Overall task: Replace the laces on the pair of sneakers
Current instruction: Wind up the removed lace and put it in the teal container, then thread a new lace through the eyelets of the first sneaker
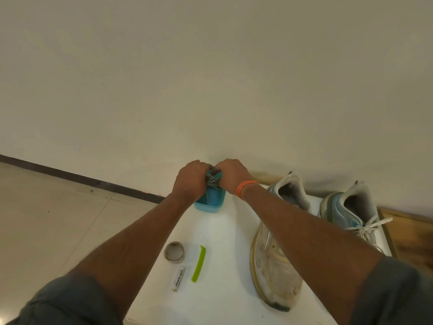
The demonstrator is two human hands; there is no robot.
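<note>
Sneakers (304,231) right on table (225,231), box (209,202) behind, battery (178,278) front-left.

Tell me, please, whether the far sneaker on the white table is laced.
Laced: the far pale blue-and-white sneaker has a white lace tied in a bow over its tongue.

Two worn white-and-blue sneakers sit side by side: the near sneaker (276,259) bare of lacing, the far sneaker (349,207) laced white. A grey lace bundle (212,179) sits above the blue tub (209,204).
</note>
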